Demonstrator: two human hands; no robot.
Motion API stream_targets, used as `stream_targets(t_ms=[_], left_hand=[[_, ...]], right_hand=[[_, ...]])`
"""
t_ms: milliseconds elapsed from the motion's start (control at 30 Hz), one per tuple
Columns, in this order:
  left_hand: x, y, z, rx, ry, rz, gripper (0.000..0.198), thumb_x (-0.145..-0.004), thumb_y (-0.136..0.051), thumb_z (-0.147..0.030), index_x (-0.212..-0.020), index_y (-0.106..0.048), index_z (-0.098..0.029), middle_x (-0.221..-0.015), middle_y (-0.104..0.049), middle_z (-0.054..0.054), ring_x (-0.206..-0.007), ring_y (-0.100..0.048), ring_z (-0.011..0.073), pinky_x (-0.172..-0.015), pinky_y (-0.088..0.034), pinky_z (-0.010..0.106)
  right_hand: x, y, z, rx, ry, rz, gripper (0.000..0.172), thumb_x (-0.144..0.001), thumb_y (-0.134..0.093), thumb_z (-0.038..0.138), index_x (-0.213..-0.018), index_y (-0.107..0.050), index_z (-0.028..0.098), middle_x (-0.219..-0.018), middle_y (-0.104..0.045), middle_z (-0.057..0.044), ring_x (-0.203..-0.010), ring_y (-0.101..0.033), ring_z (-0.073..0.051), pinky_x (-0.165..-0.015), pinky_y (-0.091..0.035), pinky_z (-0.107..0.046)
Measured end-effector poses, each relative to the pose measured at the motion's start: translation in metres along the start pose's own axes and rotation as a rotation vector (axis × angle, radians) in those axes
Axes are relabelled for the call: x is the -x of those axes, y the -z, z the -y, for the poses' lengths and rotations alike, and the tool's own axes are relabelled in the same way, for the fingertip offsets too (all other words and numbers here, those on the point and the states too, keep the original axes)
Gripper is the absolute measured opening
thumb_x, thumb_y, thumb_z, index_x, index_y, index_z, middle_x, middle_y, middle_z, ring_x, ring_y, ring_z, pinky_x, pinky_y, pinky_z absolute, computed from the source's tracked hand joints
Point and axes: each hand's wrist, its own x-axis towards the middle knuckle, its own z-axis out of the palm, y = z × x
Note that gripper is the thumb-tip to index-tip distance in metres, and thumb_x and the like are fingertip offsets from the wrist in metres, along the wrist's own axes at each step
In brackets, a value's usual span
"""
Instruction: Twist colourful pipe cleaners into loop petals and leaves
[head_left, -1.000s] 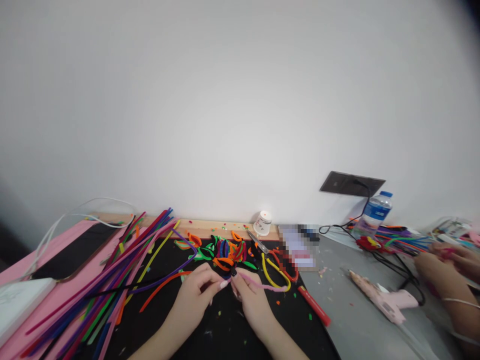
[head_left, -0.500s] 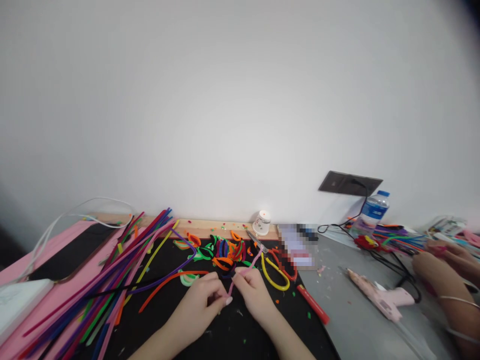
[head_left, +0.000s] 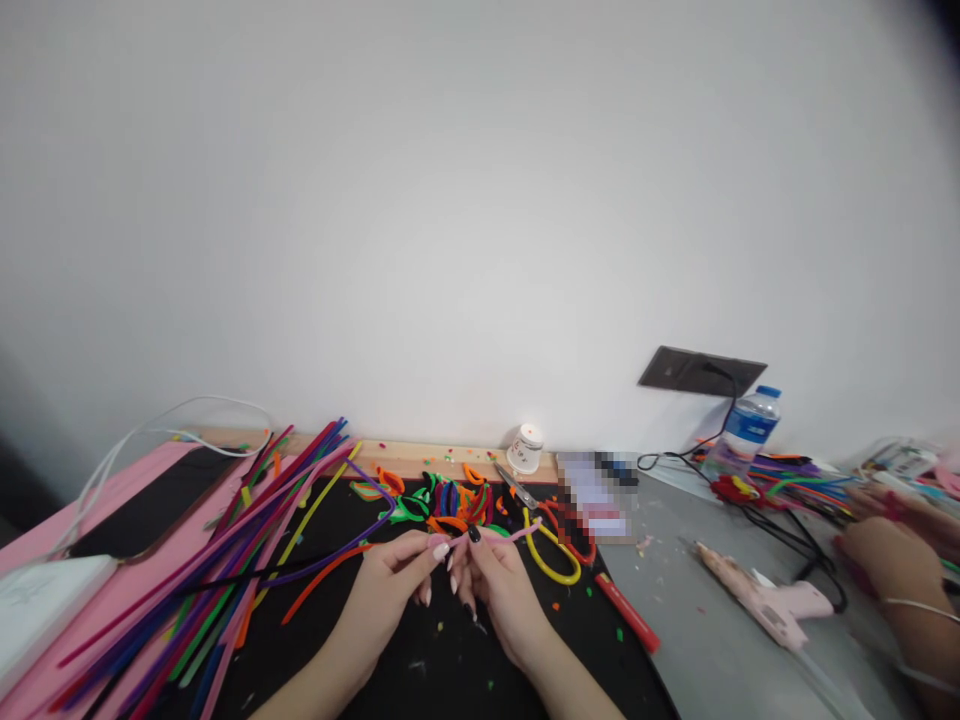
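Between my hands runs a pink pipe cleaner [head_left: 517,535], its free end sticking out to the right. My left hand [head_left: 394,590] pinches it between thumb and index finger. Close beside it, my right hand [head_left: 499,590] grips the same strand with thumb and fingers. Just beyond my fingers lies a cluster of bent orange, green and multicoloured pipe cleaner pieces [head_left: 450,500]. Scissors with a yellow and a red handle loop [head_left: 553,578] rest to the right of that cluster. All of this is over a black mat [head_left: 450,680].
Long pipe cleaners [head_left: 225,590] are heaped at left beside a black phone [head_left: 150,500]. A white paper cup [head_left: 525,450] stands near the wall. To the right are a red tube-like stick [head_left: 628,612], a pink glue gun [head_left: 765,595], a water bottle [head_left: 750,425] and another person's hands [head_left: 889,555].
Both hands have turned, bringing fingertips and nails into view. The pink pipe cleaner has swung from slanting upward to nearly level. The other person's hands have shifted slightly.
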Motion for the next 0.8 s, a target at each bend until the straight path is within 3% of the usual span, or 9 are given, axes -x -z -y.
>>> stream_targets(t_ms=[200,400,633,800], left_hand=[[-0.002,0.003,0.004,-0.021,-0.025,-0.062,0.031,-0.076,-0.056,-0.041,-0.060,-0.060,-0.014,-0.055,-0.048,-0.005,-0.044,-0.038,0.0072,-0.045,-0.030,0.019],[-0.004,0.010,0.004,-0.346,-0.188,0.001,0.034,-0.079,-0.053,-0.033,-0.050,-0.053,-0.016,-0.057,-0.042,-0.004,-0.052,-0.044,0.0104,-0.052,-0.033,0.021],[-0.003,0.013,-0.003,-0.537,-0.171,0.280,0.028,-0.079,-0.052,-0.024,-0.052,-0.053,-0.015,-0.062,-0.044,-0.005,-0.058,-0.045,0.0098,-0.055,-0.032,0.020],[0.001,0.015,-0.004,-0.569,-0.124,0.444,0.020,-0.076,-0.056,-0.020,-0.057,-0.058,-0.015,-0.064,-0.046,-0.005,-0.061,-0.047,0.0098,-0.058,-0.034,0.019]], right_hand=[[0.001,-0.001,-0.003,0.063,0.007,0.070,0.041,-0.083,-0.045,0.049,-0.068,-0.057,0.013,-0.051,-0.051,0.001,-0.035,-0.035,-0.006,-0.035,-0.022,-0.018],[0.002,0.004,0.004,0.212,0.073,-0.013,0.047,-0.081,-0.046,0.050,-0.048,-0.045,0.017,-0.039,-0.032,0.006,-0.037,-0.024,-0.007,-0.040,-0.014,-0.023],[0.003,0.013,0.006,0.344,0.133,0.033,0.047,-0.082,-0.047,0.043,-0.044,-0.031,0.019,-0.046,-0.024,0.006,-0.044,-0.019,-0.008,-0.045,-0.012,-0.025],[0.008,0.010,0.010,0.419,0.107,0.164,0.042,-0.081,-0.049,0.035,-0.046,-0.032,0.018,-0.048,-0.022,0.007,-0.047,-0.018,-0.008,-0.045,-0.013,-0.025]])
